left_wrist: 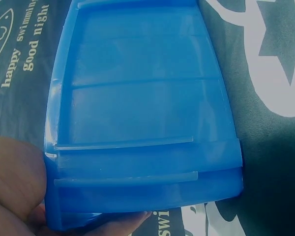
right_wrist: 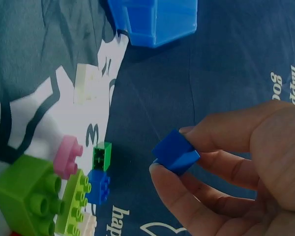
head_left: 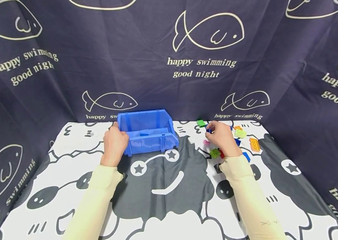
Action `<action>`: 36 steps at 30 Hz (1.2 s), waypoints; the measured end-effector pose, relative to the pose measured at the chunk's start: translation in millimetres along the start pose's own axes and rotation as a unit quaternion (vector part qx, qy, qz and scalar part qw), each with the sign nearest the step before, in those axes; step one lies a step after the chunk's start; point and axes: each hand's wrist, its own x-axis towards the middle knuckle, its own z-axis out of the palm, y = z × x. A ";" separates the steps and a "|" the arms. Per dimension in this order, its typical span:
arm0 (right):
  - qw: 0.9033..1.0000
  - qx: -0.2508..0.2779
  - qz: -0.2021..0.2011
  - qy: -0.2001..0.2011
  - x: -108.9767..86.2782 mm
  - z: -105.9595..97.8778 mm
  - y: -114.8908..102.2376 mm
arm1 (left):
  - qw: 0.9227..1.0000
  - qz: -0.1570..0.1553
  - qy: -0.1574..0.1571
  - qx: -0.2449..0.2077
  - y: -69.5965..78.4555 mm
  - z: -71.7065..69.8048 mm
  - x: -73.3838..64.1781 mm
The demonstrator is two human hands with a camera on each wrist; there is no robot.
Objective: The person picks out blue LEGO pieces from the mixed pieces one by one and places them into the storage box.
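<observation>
A blue plastic bin (head_left: 148, 144) stands at the back of the table, left of centre. My left hand (head_left: 114, 144) grips its left side; in the left wrist view the thumb side of the hand (left_wrist: 17, 177) lies at the rim, with fingers partly hidden behind the wall. Inside the bin a darker blue piece (head_left: 143, 134) shows faintly. Over to the right, my right hand (head_left: 221, 136) pinches a blue toy brick (right_wrist: 177, 151) between thumb and fingertips. Close by are a green brick (right_wrist: 102, 156), another blue brick (right_wrist: 97, 187) and a pink brick (right_wrist: 66, 156).
Around and behind the right hand lie several loose bricks, among them a lime brick (head_left: 215, 153), an orange brick (head_left: 254, 145) and a pale yellow-green brick (head_left: 240, 133). A white brick (right_wrist: 86, 83) lies between them and the bin. A dark fabric wall (head_left: 157, 83) borders the table.
</observation>
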 end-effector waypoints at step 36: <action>0.994 0.043 -0.096 0.019 1.7 10.8 -118.4 | 1.000 -0.001 0.000 0.002 -2.5 -1.4 2.0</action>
